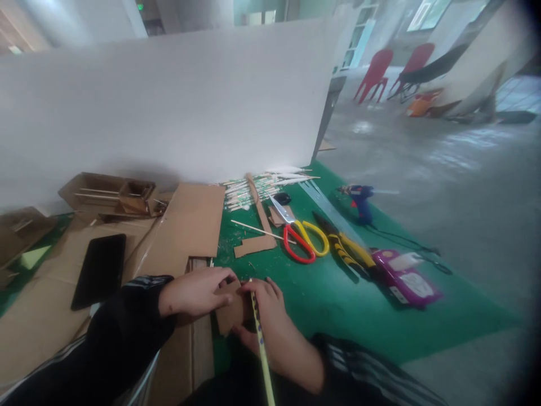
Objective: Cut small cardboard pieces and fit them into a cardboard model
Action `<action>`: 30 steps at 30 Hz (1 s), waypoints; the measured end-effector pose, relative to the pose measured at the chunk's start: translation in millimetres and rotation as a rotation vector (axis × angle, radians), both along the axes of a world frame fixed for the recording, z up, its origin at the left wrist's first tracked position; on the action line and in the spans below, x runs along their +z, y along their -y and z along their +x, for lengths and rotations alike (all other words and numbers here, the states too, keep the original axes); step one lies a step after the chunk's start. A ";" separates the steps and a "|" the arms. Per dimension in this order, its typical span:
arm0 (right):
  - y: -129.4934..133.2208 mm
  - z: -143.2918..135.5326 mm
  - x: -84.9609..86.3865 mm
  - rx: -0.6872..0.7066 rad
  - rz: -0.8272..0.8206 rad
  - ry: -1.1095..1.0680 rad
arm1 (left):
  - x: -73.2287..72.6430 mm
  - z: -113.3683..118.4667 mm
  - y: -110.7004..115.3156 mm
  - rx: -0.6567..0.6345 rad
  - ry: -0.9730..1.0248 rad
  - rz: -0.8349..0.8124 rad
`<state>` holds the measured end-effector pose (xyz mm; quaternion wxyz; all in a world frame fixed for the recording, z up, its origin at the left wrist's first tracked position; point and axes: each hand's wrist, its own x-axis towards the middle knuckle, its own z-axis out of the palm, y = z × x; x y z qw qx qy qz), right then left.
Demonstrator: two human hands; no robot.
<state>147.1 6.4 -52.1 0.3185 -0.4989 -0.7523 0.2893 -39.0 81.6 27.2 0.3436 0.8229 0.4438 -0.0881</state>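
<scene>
Near the table's front edge, my left hand (pixel 198 292) is closed on the left side of a small cardboard piece (pixel 229 310). My right hand (pixel 270 316) grips the same piece from the right, its fingers curled round the edge. A thin yellow stick with dark spots (pixel 261 344) runs from my right hand's fingers down towards me. Just beyond my hands lie a cardboard strip (pixel 254 245) and a thin wooden stick (pixel 257 229). Scissors with red and yellow handles (pixel 302 239) rest to their right.
Pliers (pixel 349 248), a purple device (pixel 406 279) and a blue glue gun (pixel 360 200) lie right on the green table (pixel 329 304). A phone (pixel 99 270), cardboard sheets (pixel 186 220) and a cardboard box (pixel 105 194) are left. White-tipped sticks (pixel 240 194) lie before a white panel (pixel 169 107).
</scene>
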 end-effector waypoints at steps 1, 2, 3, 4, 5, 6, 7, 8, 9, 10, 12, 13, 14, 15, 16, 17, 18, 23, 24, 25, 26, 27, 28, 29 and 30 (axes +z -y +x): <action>0.6 -0.8 -1.6 0.009 -0.008 -0.020 | 0.4 -0.4 0.7 0.000 -0.004 0.010; 0.9 -0.5 -2.5 0.023 -0.013 -0.037 | 0.7 -0.9 1.5 0.000 -0.007 0.018; 1.3 0.4 -2.7 0.043 -0.018 -0.047 | 0.8 -1.7 2.4 0.002 -0.006 0.019; 1.8 1.7 -2.5 0.065 -0.021 -0.052 | 1.0 -2.5 3.7 0.004 -0.002 0.014; 2.4 3.0 -1.9 0.085 -0.021 -0.055 | 1.3 -3.6 5.3 0.004 0.003 0.006; 3.2 4.1 -1.2 0.108 -0.015 -0.059 | 1.8 -4.9 7.4 0.004 0.005 0.004; 4.2 5.0 -0.2 0.134 -0.010 -0.062 | 2.4 -6.3 9.9 0.006 0.005 0.010; 5.3 5.7 1.0 0.162 -0.005 -0.066 | 3.0 -8.0 12.9 0.012 0.007 0.022; 6.4 6.2 2.5 0.197 -0.007 -0.069 | 3.7 -9.8 16.1 0.022 0.013 0.035; 7.5 6.6 4.2 0.231 -0.014 -0.075 | 4.1 -11.7 19.4 0.039 0.027 0.039; 9.1 7.2 8.3 0.264 -0.055 -0.100 | 3.9 -15.9 25.7 0.090 0.085 -0.008; 9.5 7.6 10.5 0.253 -0.088 -0.136 | 3.1 -18.0 28.4 0.120 0.133 -0.052; 9.7 8.1 12.7 0.236 -0.124 -0.194 | 2.1 -20.0 30.6 0.150 0.195 -0.101; 9.5 8.8 15.0 0.217 -0.162 -0.264 | 0.8 -22.0 32.3 0.179 0.269 -0.148; 9.0 9.8 17.4 0.201 -0.195 -0.336 | -0.5 -23.6 33.5 0.206 0.353 -0.190; 8.4 11.2 19.7 0.193 -0.220 -0.395 | -1.5 -25.0 34.2 0.227 0.437 -0.223; 7.5 13.0 22.0 0.195 -0.228 -0.437 | -2.1 -26.0 34.5 0.241 0.508 -0.245; -0.1 27.9 30.4 0.175 -0.157 -0.376 | -1.5 -23.2 33.0 0.229 0.654 -0.181; -2.3 31.3 31.2 0.159 -0.134 -0.355 | -2.2 -21.1 32.7 0.221 0.675 -0.152; -4.7 34.6 32.0 0.137 -0.105 -0.347 | -3.5 -18.4 32.5 0.222 0.695 -0.121; -7.1 37.7 32.6 0.111 -0.075 -0.346 | -5.5 -15.2 32.5 0.232 0.714 -0.086; -9.3 40.3 33.3 0.074 -0.044 -0.347 | -7.8 -11.6 32.8 0.253 0.729 -0.047; -11.3 42.5 33.9 0.033 -0.018 -0.343 | -10.4 -7.6 33.3 0.284 0.742 -0.008; -13.0 44.3 34.2 -0.008 0.002 -0.331 | -12.9 -3.4 33.8 0.315 0.750 0.026; -14.2 45.5 34.1 -0.041 0.017 -0.312 | -15.4 0.9 34.4 0.346 0.754 0.052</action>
